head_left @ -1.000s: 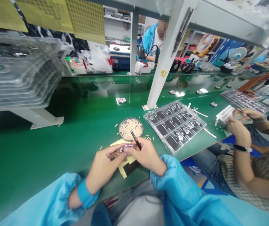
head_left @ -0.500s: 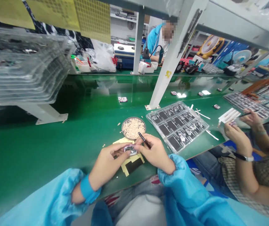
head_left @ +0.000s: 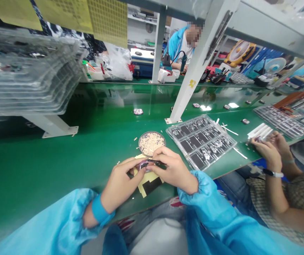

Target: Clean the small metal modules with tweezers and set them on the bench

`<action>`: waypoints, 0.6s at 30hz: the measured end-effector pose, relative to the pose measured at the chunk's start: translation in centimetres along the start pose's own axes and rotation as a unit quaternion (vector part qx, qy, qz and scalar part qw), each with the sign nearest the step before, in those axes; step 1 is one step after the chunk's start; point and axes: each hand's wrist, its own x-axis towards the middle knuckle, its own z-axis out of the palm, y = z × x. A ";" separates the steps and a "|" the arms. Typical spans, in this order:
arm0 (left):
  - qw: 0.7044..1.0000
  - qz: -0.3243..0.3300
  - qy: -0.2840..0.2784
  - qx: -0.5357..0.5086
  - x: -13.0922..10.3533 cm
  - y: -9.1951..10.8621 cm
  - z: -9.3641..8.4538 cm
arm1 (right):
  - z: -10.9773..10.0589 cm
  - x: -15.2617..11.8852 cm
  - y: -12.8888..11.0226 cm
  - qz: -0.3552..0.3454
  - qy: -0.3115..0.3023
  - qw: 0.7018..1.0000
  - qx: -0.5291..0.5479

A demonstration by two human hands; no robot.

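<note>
My left hand (head_left: 124, 177) grips a small rounded electronic device (head_left: 143, 164) with a purplish rim, possibly a watch case, between thumb and fingers. In my right hand (head_left: 172, 168) are slim black tweezers (head_left: 156, 161), lying nearly level with their tip over the device; the right fingertips also meet its edge. Fingers hide much of the device. Under both hands lies a yellow sheet (head_left: 141, 187) with a black patch (head_left: 152, 186). Just beyond them sits a round dish (head_left: 152, 143) full of small pale pieces.
A clear compartment tray (head_left: 201, 141) of dark screen-like parts lies to the right. Stacked trays (head_left: 27, 81) stand on a raised shelf at left. A white post (head_left: 185, 90) rises behind. At right, a co-worker's hands (head_left: 267, 150) handle a small part. Another device (head_left: 138, 111) lies farther back.
The tweezers have swung from pointing up out of my right hand to lying level over the device. My right hand has turned, and the device appears tilted. The co-worker's hands have drawn together.
</note>
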 end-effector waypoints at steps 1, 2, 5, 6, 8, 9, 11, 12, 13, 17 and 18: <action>1.000 0.000 -0.001 0.001 0.0 0.0 0.0 | 0.0 -0.1 0.1 -0.004 -0.002 1.000 -0.003; 1.000 -0.001 -0.003 0.002 0.0 -0.1 0.0 | 0.1 -0.1 0.2 -0.010 -0.005 1.000 -0.005; 1.000 -0.003 -0.008 0.003 0.0 -0.3 0.0 | 0.1 -0.2 0.2 -0.014 -0.022 1.000 -0.017; 1.000 -0.003 -0.010 0.005 0.0 -0.3 0.0 | 0.1 -0.2 0.2 -0.009 -0.029 0.999 -0.024; 1.000 -0.005 -0.012 0.008 -0.1 -0.4 0.1 | 0.0 0.0 0.2 0.005 -0.047 0.998 -0.030; 1.000 -0.007 -0.013 0.009 -0.1 -0.5 0.2 | 0.0 0.3 0.2 0.008 -0.056 0.998 -0.024; 1.000 -0.011 -0.013 0.008 0.1 -0.6 0.2 | -0.3 1.0 0.5 0.003 -0.058 0.998 0.002; 1.000 -0.014 -0.010 0.008 0.4 -0.8 0.1 | -0.4 1.5 0.7 0.001 -0.046 0.999 0.012; 1.000 -0.019 -0.001 0.012 0.8 -1.0 -0.2 | -0.6 2.0 1.0 0.003 -0.024 1.000 0.012; 0.994 -0.026 0.070 0.077 5.0 -3.6 -3.4 | -1.3 3.5 2.6 0.070 0.056 0.992 -0.084; 0.990 -0.020 0.093 0.102 6.5 -4.5 -4.6 | -1.4 3.5 2.8 0.085 0.064 0.989 -0.099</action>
